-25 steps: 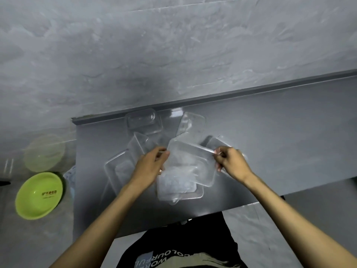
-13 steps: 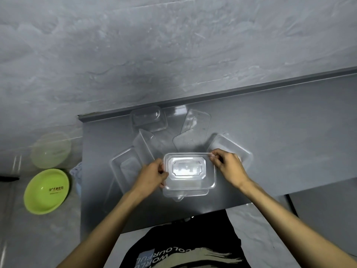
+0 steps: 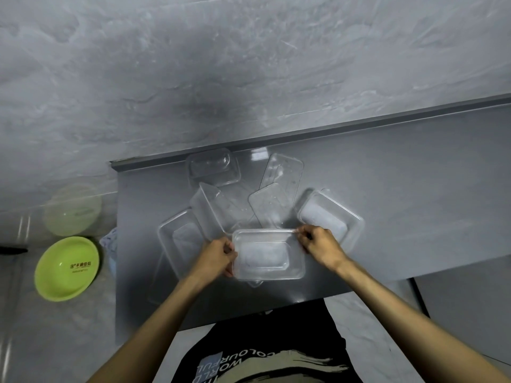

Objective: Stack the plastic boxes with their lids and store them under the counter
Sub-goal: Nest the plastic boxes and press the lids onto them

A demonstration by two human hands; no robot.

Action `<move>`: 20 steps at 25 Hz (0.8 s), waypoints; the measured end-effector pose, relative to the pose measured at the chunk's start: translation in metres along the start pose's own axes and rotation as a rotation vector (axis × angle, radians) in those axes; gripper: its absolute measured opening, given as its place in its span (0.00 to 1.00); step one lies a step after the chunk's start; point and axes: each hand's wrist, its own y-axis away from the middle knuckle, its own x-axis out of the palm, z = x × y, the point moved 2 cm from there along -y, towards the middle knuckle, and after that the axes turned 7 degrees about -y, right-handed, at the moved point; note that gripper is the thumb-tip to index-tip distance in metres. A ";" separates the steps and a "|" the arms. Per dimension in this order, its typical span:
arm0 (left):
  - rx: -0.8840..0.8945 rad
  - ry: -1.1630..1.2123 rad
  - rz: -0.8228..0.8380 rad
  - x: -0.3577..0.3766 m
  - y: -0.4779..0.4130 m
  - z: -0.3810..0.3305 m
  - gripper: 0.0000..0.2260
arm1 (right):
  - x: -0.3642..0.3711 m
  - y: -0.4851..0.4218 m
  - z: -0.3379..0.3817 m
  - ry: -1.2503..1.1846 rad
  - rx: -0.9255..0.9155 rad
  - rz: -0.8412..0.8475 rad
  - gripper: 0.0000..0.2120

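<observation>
Here, both hands are closed on one clear plastic box (image 3: 267, 254) that sits open side up near the front edge of the grey counter (image 3: 414, 194). The left hand (image 3: 217, 257) pinches the box's left rim, thumb on top and fingers curled under the edge. The right hand (image 3: 320, 244) grips the far right corner of the rim between fingertips and thumb. Something clear pokes out from beneath the box at its front edge; what it is cannot be told.

Around the held box, other clear pieces lie scattered on the counter. Just right of the right hand rests a second box (image 3: 330, 217), open side up and turned at an angle, partly hidden by that hand. Behind the held box, two flat lids overlap: a nearer lid (image 3: 266, 208) and a farther lid (image 3: 284, 171) angled toward the wall. To their left a tilted box (image 3: 213, 211) leans on its side, overlapping a low box (image 3: 179, 239) that lies just beside the left hand. At the back of the counter, against the raised edge, sits an upside-down box (image 3: 213, 167).

Off the counter's left end, well apart from the boxes, a green bowl (image 3: 66, 268) with printed lettering lies lower down, and a paler, translucent green bowl (image 3: 72, 208) lies beyond it. A grey marbled wall (image 3: 249, 64) rises behind the counter. A black printed shirt (image 3: 262, 352) shows at the bottom.
</observation>
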 end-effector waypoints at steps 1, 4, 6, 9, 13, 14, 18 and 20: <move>-0.006 -0.015 0.010 0.002 -0.002 0.004 0.01 | 0.002 0.000 -0.002 0.035 0.015 0.012 0.09; 0.010 -0.099 0.003 0.008 -0.011 0.016 0.04 | 0.007 0.002 -0.008 0.178 0.040 0.018 0.10; 0.026 -0.166 0.006 0.013 -0.016 0.023 0.07 | 0.013 0.003 -0.013 0.191 0.061 0.037 0.11; 0.025 -0.149 0.033 0.025 -0.023 0.029 0.08 | 0.023 0.001 -0.019 0.248 0.105 0.065 0.11; 0.015 -0.101 -0.028 0.031 -0.029 0.032 0.06 | 0.019 0.006 -0.019 0.287 0.108 -0.022 0.11; 0.005 -0.066 -0.024 0.032 -0.030 0.032 0.07 | 0.010 0.009 -0.021 0.289 0.095 -0.132 0.10; -0.008 -0.010 0.039 0.036 -0.031 0.031 0.08 | -0.032 0.012 -0.045 0.416 -0.003 -0.348 0.16; -0.003 0.012 0.055 0.038 -0.032 0.027 0.08 | -0.036 0.006 -0.058 0.601 0.062 -0.192 0.19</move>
